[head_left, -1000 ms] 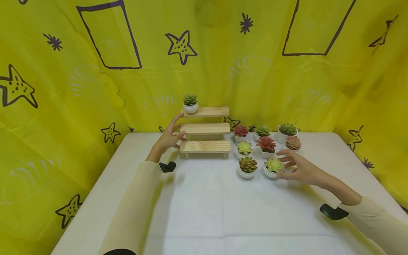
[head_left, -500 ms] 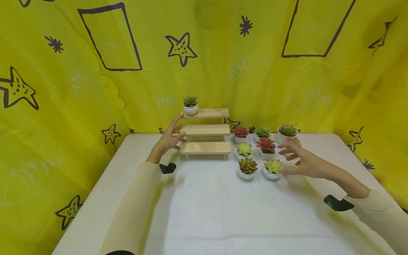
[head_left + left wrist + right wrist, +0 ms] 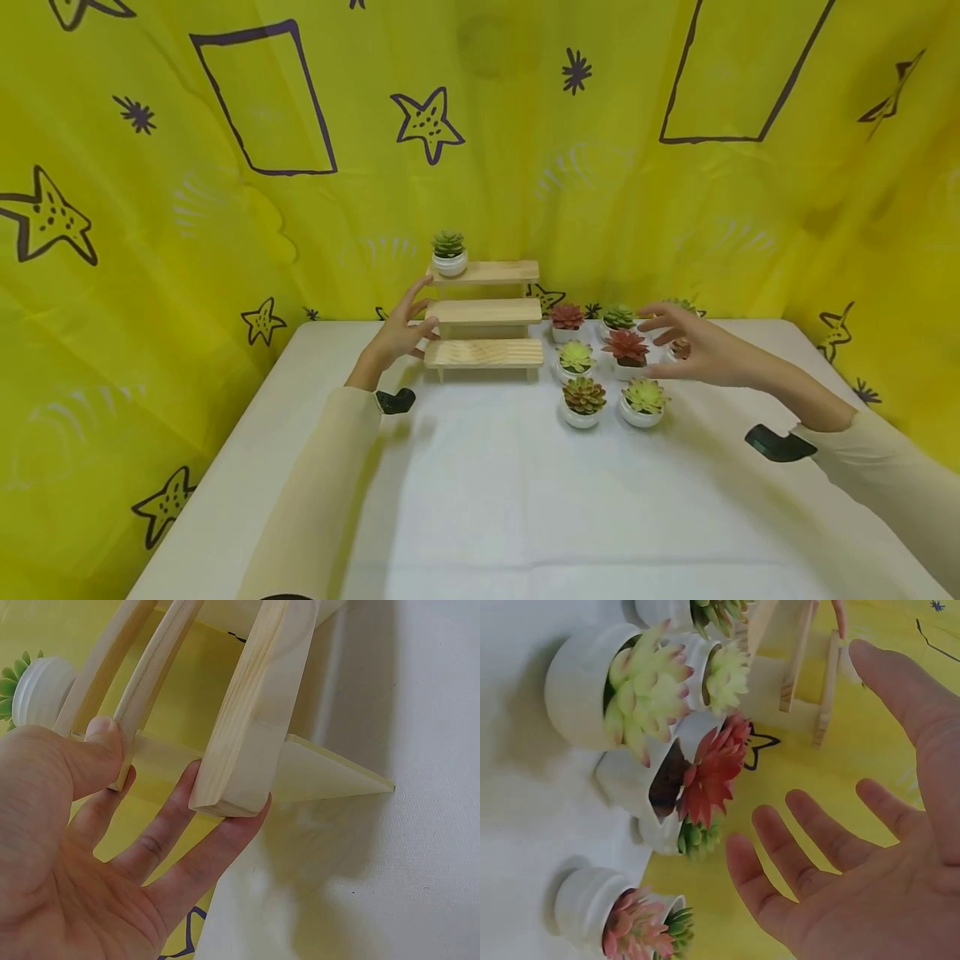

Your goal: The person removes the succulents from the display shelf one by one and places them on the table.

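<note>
My left hand (image 3: 393, 337) holds the left end of a three-step wooden stand (image 3: 483, 353). In the left wrist view, its thumb rests on the middle plank (image 3: 154, 671) and the fingers spread around the plank ends. A green succulent (image 3: 449, 252) in a round white pot sits at the left of the top step. My right hand (image 3: 701, 350), fingers spread and holding nothing, hovers above the right side of a group of potted succulents. Nearest it are a red succulent (image 3: 626, 347) in a square white pot and a pink one (image 3: 636, 926), partly hidden in the head view.
More potted succulents stand right of the stand: light green ones (image 3: 576, 358) (image 3: 643, 398), a red-tipped green one (image 3: 583, 398), another red one (image 3: 567, 321) and a green one (image 3: 619, 319). A yellow curtain (image 3: 495, 192) hangs behind the white table (image 3: 465, 483).
My right hand has left the front light green succulent, drawn back slightly to the right, then moved farther back over the group. My left hand stays at the stand; the head view has tilted up slightly.
</note>
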The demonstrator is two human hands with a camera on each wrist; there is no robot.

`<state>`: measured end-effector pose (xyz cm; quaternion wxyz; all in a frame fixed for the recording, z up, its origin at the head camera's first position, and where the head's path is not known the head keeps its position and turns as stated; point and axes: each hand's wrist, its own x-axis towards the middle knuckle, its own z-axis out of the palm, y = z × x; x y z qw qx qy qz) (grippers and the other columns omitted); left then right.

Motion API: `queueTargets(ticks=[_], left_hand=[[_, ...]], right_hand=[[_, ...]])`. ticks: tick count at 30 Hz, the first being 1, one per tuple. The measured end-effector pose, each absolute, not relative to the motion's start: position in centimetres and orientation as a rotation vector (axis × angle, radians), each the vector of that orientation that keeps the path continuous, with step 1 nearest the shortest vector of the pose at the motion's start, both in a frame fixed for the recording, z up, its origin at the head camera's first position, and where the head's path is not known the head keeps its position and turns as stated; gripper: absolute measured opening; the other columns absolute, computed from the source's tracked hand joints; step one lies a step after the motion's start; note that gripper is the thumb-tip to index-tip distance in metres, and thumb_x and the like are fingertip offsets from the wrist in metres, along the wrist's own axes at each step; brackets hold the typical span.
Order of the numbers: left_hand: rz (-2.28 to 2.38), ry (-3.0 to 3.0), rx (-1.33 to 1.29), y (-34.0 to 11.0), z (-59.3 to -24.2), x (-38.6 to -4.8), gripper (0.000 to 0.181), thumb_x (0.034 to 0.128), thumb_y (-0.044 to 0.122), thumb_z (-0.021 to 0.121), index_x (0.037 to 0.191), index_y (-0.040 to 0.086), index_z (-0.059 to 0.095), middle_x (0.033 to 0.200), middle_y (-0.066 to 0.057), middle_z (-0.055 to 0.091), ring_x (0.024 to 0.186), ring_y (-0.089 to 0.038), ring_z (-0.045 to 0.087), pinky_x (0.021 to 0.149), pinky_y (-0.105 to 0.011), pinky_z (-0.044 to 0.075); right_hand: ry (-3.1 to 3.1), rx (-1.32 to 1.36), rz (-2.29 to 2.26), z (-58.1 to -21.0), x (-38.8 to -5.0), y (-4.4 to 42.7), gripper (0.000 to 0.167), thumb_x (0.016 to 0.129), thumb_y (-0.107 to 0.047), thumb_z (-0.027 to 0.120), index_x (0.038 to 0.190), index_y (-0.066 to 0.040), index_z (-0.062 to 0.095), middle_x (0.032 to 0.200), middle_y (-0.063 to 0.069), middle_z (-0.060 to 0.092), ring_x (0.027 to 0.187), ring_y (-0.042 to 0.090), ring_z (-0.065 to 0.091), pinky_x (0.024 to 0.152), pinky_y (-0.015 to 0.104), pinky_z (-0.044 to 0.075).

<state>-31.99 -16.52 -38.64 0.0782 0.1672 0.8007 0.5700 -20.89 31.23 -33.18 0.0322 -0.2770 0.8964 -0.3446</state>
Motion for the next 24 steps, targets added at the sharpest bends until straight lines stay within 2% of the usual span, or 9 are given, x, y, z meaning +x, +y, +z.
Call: queueTargets(ticks=[6, 16, 21, 24], left_hand=[[1.715, 2.369, 0.489, -16.6, -38.8, -32.2, 0.075, 0.1072, 0.016, 0.055, 0.163, 0.046, 0.015, 0.169, -0.019, 0.015, 0.114, -0.052, 0.063, 0.070, -0.055, 0.060], [1.711, 2.328, 0.480, -16.2, -36.5, -30.6, 0.076, 0.1065, 0.007, 0.054, 0.166, 0.031, 0.014, 0.168, -0.026, 0.014, 0.115, -0.055, 0.061, 0.071, -0.056, 0.059], [1.720, 2.325, 0.499, -16.2, -36.7, -30.7, 0.075, 0.1067, 0.007, 0.054, 0.166, 0.030, 0.013, 0.167, -0.027, 0.013, 0.116, -0.056, 0.060, 0.070, -0.056, 0.059], [1.728, 2.331, 0.505, -16.4, -37.5, -31.4, 0.076, 0.1069, 0.010, 0.055, 0.166, 0.034, 0.013, 0.168, -0.025, 0.012, 0.117, -0.056, 0.059, 0.070, -0.056, 0.059]], right_hand=[[2.750, -0.868, -1.049, -32.6, -21.5, 30.3, 0.075, 0.093, -0.018, 0.079, 0.153, -0.006, 0.035, 0.144, 0.027, 0.051, 0.120, 0.045, 0.058, 0.091, 0.055, 0.051], [2.741, -0.908, -1.061, -31.3, -23.8, 27.9, 0.077, 0.093, -0.015, 0.078, 0.155, -0.006, 0.032, 0.144, 0.026, 0.052, 0.119, 0.044, 0.058, 0.091, 0.053, 0.053], [2.718, -0.891, -1.092, -30.2, -24.8, 26.4, 0.079, 0.094, -0.017, 0.078, 0.157, -0.009, 0.031, 0.147, 0.024, 0.049, 0.121, 0.040, 0.056, 0.095, 0.055, 0.051], [2.717, -0.902, -1.089, -29.7, -25.5, 25.4, 0.082, 0.094, -0.019, 0.078, 0.158, -0.009, 0.029, 0.148, 0.025, 0.048, 0.122, 0.041, 0.056, 0.096, 0.058, 0.050]])
